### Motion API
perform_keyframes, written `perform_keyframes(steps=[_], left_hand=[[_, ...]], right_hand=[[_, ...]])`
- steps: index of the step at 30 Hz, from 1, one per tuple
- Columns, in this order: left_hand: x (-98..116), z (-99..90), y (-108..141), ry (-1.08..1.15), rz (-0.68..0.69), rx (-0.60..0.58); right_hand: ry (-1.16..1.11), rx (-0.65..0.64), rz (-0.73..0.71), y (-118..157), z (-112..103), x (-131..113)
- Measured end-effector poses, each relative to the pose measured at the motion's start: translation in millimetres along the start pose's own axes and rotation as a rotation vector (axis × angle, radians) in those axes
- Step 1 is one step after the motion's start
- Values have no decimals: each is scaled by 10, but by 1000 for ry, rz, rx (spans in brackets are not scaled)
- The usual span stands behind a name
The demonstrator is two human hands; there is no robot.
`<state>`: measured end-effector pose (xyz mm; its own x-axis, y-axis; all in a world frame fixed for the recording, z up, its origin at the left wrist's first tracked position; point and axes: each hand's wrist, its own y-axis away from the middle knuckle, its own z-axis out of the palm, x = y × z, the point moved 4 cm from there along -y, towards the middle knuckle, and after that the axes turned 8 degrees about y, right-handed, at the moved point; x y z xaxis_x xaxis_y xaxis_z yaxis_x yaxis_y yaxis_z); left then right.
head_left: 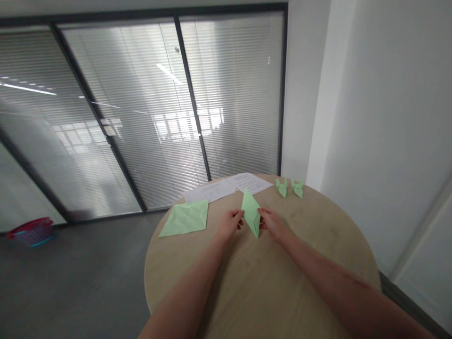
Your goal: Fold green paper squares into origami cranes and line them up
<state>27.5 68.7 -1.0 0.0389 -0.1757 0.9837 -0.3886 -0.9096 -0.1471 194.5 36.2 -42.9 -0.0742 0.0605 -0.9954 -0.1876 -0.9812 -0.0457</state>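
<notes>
Between my two hands, above the round table point(268, 278), is a piece of green folded paper point(251, 212) in a long diamond shape, with crease lines near its lower tip. My left hand point(230, 223) pinches its left corner between thumb and fingers. At the opposite corner, my right hand point(270, 221) grips the paper the same way, its fingertips partly hidden behind it. A creased green sheet point(187, 217) lies flat to the left of my hands. Two small folded green paper figures, one nearer point(281, 187) and one farther right point(297, 188), sit at the back right.
White printed sheets point(249, 182) lie along the table's far edge. Beyond stands a glass partition with blinds point(233, 94). A white wall point(388, 141) rises on the right. A red and purple basket point(33, 233) is on the floor at far left.
</notes>
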Motion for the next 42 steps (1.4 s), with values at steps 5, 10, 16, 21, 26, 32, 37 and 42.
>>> perform_keyframes(steps=[5,10,16,21,26,32,37,42], left_hand=[[13,-13,20,-6,-47,14],[41,-65,28,9,-36,88],[31,-88,10,11,-30,138],[5,-82,-9,8,-38,131],[43,-84,13,-7,-27,137],[49,-86,30,-6,-37,170],[60,-80,31,-6,-48,174],[70,-61,45,-39,-40,131]], right_hand=[[39,33,17,0,-37,16],[-3,6,24,33,-15,-8],[-28,-24,33,40,22,-9],[23,-32,39,-3,26,42],[62,-48,18,-32,16,92],[31,-74,27,-26,22,81],[48,-47,33,13,29,24],[70,-28,-25,23,16,11]])
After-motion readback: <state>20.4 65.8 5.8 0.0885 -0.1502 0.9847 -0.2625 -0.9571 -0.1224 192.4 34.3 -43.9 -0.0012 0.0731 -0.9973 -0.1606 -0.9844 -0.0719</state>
